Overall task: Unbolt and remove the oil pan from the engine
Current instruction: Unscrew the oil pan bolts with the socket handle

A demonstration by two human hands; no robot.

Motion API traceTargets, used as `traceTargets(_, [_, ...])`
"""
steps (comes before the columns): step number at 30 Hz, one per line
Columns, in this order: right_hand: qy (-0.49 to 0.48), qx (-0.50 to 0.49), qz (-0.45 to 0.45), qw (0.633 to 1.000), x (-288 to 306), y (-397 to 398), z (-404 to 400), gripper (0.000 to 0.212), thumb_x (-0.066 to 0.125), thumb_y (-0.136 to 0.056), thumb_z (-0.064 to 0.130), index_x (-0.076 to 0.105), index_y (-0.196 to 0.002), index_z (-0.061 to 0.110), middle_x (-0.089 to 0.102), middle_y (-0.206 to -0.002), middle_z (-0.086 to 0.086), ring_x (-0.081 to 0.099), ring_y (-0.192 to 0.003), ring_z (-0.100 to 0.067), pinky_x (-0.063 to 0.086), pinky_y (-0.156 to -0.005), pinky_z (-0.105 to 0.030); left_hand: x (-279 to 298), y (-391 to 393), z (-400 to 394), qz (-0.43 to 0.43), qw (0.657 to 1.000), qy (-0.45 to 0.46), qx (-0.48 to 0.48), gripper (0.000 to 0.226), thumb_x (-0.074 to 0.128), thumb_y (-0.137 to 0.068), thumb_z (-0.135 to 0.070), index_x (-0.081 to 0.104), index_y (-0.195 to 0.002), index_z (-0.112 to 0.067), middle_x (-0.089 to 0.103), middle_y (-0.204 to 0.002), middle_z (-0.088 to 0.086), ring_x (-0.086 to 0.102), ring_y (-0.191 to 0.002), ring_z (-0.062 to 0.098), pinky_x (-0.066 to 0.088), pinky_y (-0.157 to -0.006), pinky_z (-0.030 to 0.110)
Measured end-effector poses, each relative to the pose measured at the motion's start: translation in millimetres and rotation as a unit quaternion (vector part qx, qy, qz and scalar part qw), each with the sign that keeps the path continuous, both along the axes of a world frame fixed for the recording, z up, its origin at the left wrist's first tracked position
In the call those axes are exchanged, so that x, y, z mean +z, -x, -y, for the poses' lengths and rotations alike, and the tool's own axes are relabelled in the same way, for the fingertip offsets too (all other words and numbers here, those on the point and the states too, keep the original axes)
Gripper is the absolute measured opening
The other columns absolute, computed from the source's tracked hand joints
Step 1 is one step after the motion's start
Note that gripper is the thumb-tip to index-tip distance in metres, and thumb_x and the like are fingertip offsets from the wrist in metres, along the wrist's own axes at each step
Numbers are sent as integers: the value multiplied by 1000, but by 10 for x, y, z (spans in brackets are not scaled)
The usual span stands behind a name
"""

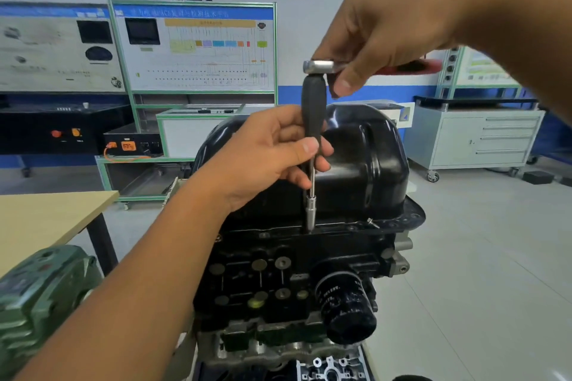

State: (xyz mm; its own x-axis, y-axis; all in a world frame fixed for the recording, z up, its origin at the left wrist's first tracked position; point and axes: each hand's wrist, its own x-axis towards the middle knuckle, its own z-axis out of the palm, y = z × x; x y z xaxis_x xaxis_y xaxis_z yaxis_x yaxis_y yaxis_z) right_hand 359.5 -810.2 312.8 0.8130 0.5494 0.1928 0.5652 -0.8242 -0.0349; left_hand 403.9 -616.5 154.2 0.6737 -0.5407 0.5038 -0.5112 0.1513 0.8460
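Observation:
The black oil pan sits on top of the upturned engine, its flange running along the front. A socket extension with a black grip stands upright, its socket on a flange bolt at the front edge. My left hand grips the black grip of the extension. Above it, my right hand holds the red-handled ratchet, whose chrome head sits on the extension's top. A loose bolt lies tilted on the flange to the right.
A black oil filter juts from the engine's front. A wooden table stands at the left, with a green machine part below it. Training display boards and a grey drawer cabinet line the back wall.

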Motion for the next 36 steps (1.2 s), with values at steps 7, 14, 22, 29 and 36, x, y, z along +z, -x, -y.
traceTargets(7, [59,-45,101,992,-71,-97,-102,7,81,-85,13,77,-87,18,77,-72,3,75,-69,-23,59,-82,-47,29,-16,62,14,998,-4,68,24,66,-95,6,63,-111,-12,69,-88,17,78,-83,29,55,-53,24])
traceTargets(14, [57,-62,9,996,71,46,-48,22,87,-67,20,78,-87,22,76,-72,13,69,-58,-4,53,-66,-25,70,-7,113,45,995,-38,79,26,74,-92,1,63,-109,-16,64,-68,-6,78,-82,31,51,-46,21])
traceTargets(22, [53,-107,34,992,-9,32,-35,16,87,-75,14,73,-71,9,72,-58,-2,70,-50,-15,58,-61,-38,31,18,180,84,991,-38,99,29,78,-86,-16,64,-110,-25,67,-73,-7,77,-78,31,46,-43,19])
traceTargets(29, [63,-45,143,987,-96,-8,-91,11,83,-81,12,75,-87,17,74,-72,10,64,-60,-6,49,-75,-32,-31,41,186,96,992,20,78,25,71,-92,-9,56,-110,-19,78,-91,10,70,-73,8,50,-56,14])
traceTargets(36, [25,-92,-111,989,114,124,-106,31,90,-54,30,72,-61,6,71,-62,-17,70,-47,-30,58,-46,-38,-82,41,228,100,990,41,93,17,64,-98,-8,58,-103,-23,72,-73,1,67,-62,5,43,-44,11])
